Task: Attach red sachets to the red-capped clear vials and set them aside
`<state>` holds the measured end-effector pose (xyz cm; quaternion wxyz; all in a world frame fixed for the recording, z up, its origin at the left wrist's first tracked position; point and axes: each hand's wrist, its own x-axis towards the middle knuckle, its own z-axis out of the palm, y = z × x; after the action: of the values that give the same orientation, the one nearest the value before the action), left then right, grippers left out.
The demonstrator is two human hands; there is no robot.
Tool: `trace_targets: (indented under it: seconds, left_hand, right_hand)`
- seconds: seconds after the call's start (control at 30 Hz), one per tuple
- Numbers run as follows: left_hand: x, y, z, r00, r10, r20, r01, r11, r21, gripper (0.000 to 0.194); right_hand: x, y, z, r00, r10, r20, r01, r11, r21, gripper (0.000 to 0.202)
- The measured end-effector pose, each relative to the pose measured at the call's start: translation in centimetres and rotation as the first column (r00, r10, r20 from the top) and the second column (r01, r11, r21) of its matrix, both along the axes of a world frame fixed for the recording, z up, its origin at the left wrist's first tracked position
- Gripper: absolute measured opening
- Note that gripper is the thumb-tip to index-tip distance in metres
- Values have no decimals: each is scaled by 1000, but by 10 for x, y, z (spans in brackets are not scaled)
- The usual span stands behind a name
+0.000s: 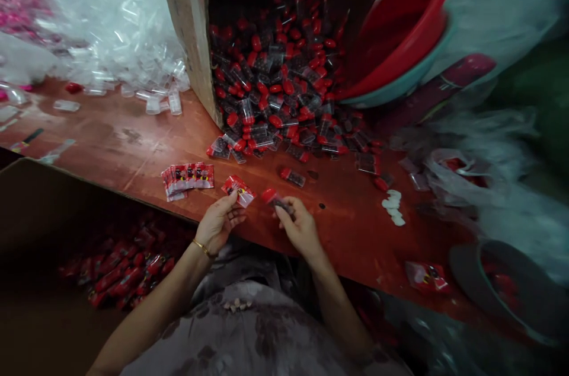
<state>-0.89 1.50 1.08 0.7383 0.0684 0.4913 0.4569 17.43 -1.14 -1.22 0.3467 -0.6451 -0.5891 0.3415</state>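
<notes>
My left hand [220, 222] pinches a small red printed packet [240, 191] with a clear end, thumb on top. Close by on the right, my right hand [299, 225] grips a clear tube with a red cap [272, 198] and dark contents; the cap points toward the packet, and the two are apart. Left of my hands lies a fanned pile of red packets [191, 177]. A single red-capped tube [292, 177] rests on the table just beyond my right hand. A large heap of such tubes [275, 91] spills from a tipped cardboard box [191, 26].
Clear empty tubes [128, 38] heap at the back left of the red-brown table [124, 139]. Red and teal basins [400, 38] lean right of the box. White pieces [393, 208] and a red packet [427, 277] lie rightward. An open carton [44, 204] below left holds filled red packets.
</notes>
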Motion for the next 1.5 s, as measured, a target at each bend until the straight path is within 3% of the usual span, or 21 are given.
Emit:
trace_targets:
  seconds: [0.07,0.13,0.27,0.47,0.67,0.8,0.93,1.0,1.13,1.3,1.43,1.5]
  left_hand:
    - [2,-1,0,1000,-21,8,21,1000,21,27]
    - [5,-3,-1,999,-49,15,48,998,52,31]
    - [8,-6,0,997,-81,-5,81,992,98,38]
    - [3,-7,3,986,-71,-148,91,987,132,41]
    - [11,-9,5,988,-9,-156,38,982,184,41]
    - [20,-12,-1,992,-2,-124,29,976,215,39]
    - [25,-14,-7,994,60,-94,-31,958,284,39]
    - [24,-14,-7,992,72,-104,-37,952,303,38]
    - [24,-13,-8,997,30,-72,-12,969,245,37]
    - [25,-11,-7,999,-44,-9,45,966,256,35]
    - [20,-11,-4,990,-135,-37,140,944,300,43]
    - [17,-12,-4,990,-115,-81,134,946,296,45]
  right_hand:
    - [3,-13,9,978,67,-199,-69,998,-4,24]
    - [1,-22,18,949,99,-298,-108,994,-13,22]
    - [-7,-24,23,917,110,-384,-144,988,-62,19]
    - [-13,-14,16,866,44,-499,-135,980,-148,24]
    - [-18,-16,7,878,61,-475,-113,990,-82,23]
    - [-25,-18,0,878,6,-478,-9,1000,-6,23]
    - [-30,-16,-2,947,-19,-320,69,987,145,20]
    - [-31,-15,-1,961,3,-276,46,985,169,19]
    - [-39,-15,-3,925,110,-365,-72,991,116,18]
    - [-56,-13,-7,891,21,-453,19,996,83,22]
    - [-56,-8,-4,801,75,-594,-136,989,-59,31]
    - [-52,-6,-1,757,129,-640,-231,970,-78,35]
